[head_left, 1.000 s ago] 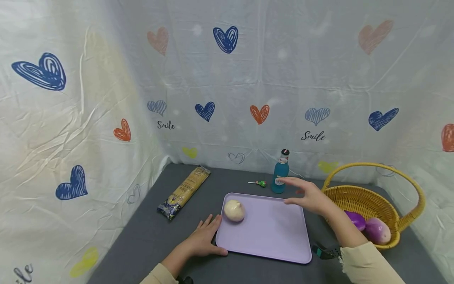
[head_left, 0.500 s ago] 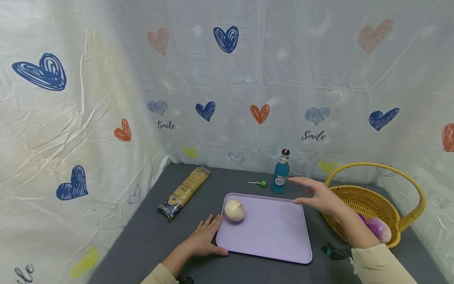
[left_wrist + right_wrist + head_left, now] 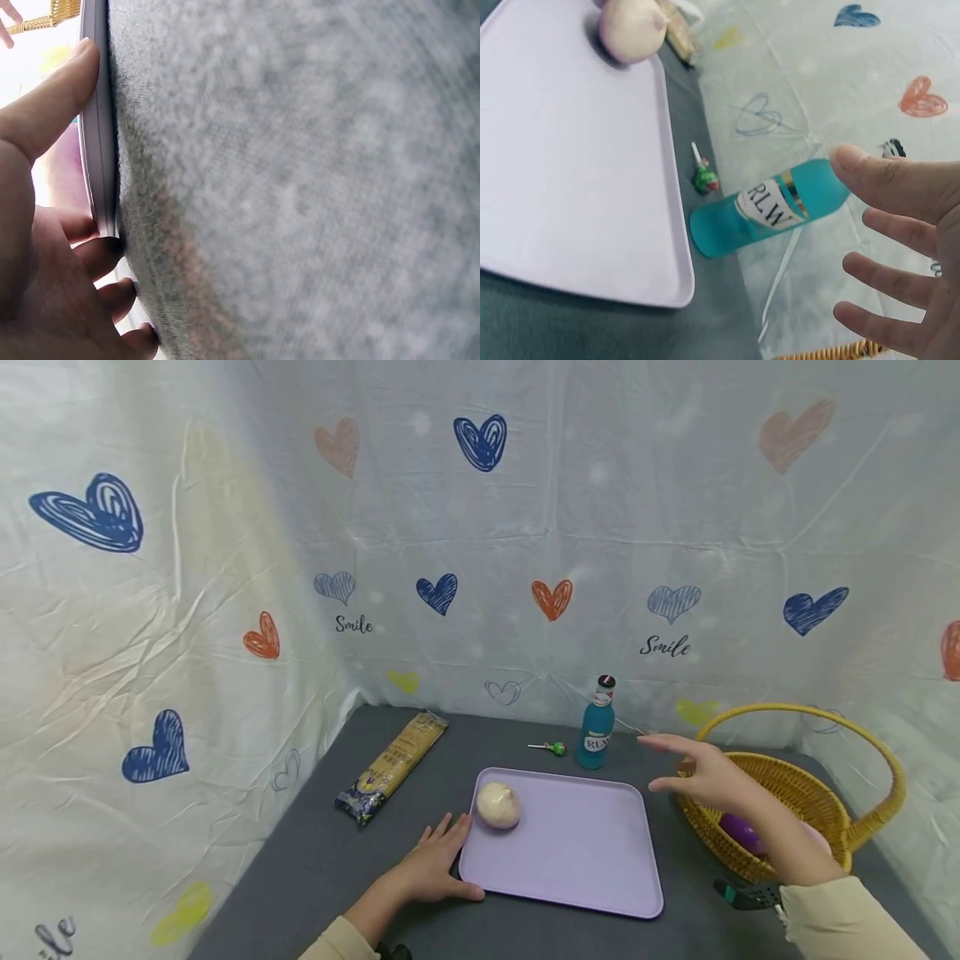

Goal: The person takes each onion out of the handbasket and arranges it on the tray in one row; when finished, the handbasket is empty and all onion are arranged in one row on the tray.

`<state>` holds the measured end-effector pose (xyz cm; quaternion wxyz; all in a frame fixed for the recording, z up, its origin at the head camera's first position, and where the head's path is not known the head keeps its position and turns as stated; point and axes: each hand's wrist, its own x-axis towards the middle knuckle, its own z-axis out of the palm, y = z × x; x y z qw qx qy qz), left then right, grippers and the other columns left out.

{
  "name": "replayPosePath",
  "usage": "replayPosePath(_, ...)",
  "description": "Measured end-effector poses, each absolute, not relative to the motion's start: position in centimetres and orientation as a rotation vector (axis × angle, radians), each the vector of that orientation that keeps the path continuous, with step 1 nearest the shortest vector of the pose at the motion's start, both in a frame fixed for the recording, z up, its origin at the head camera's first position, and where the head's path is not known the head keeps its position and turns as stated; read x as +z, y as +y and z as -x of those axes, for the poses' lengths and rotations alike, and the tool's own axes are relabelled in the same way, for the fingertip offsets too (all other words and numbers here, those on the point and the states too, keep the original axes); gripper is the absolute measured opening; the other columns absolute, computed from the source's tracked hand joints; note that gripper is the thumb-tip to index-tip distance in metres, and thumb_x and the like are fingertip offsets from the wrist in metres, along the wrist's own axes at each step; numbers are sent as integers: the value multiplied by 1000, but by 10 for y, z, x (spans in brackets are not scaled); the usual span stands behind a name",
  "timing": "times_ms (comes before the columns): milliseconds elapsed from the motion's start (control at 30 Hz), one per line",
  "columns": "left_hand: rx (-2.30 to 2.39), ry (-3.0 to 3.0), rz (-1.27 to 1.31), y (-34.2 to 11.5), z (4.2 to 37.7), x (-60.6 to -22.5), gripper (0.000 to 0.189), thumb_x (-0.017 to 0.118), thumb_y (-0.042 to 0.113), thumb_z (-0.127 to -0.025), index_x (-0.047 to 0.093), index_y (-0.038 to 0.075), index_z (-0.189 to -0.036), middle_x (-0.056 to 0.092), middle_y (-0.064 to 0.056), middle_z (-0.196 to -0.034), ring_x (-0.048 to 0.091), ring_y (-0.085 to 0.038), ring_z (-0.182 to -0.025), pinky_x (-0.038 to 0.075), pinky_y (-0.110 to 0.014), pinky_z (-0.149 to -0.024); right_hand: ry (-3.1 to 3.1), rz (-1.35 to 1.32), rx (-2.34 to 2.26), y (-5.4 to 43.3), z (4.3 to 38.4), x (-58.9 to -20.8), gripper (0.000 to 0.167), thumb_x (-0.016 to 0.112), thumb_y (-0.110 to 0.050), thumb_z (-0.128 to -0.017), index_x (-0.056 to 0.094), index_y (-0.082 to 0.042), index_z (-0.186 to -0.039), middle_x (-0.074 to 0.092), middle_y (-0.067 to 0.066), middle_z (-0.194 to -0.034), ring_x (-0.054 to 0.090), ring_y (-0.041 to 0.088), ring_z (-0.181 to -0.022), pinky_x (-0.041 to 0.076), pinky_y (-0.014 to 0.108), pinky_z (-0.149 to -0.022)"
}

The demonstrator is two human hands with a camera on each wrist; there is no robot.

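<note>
My left hand (image 3: 431,868) rests at the left edge of a lilac tray (image 3: 562,852), fingers spread and straight. In the left wrist view the thumb and fingertips touch the tray's rim (image 3: 96,142). A pale turnip (image 3: 497,805), faintly purple in the right wrist view, sits at the tray's left side. My right hand (image 3: 705,772) hovers in the air by the wicker basket (image 3: 780,785), holding nothing, thumb and fingers apart. Inside the basket lie a purple rounded vegetable (image 3: 741,833) and a pinkish one, mostly hidden by my right forearm.
A blue bottle (image 3: 596,731) stands upright behind the tray, a green-headed lollipop (image 3: 555,748) to its left. At the back left lies a long yellow packet (image 3: 393,764) with dark ends. The basket's tall handle (image 3: 891,785) arches over it. A heart-printed curtain (image 3: 551,539) hangs behind the table.
My right hand has moved rightward, away from the bottle and toward the basket, staying spread. My left hand, the tray and the turnip stay put.
</note>
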<state>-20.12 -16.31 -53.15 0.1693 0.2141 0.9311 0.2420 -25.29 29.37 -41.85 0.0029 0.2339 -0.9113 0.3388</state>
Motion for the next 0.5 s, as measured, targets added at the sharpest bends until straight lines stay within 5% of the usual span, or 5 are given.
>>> replayPosePath(300,682,2643,-590,-162,201,-531,119,77,65,-77,18,5,-162,19,-12,-169,9,-39,-156,10,-64,-122,-2957,-684,1022,318,248,-414,70,80,-35,-86,53,-15,-147,61,24,-136,59,48,-121,59,50,-85)
replayPosePath(500,675,2641,-598,-162,201,-531,118,77,64,-78,18,5,-161,18,-12,-169,9,-39,-156,10,-64,-122,-2971,-706,975,331,246,-415,68,79,-37,-86,56,-13,-145,66,19,-130,61,46,-119,56,56,-88)
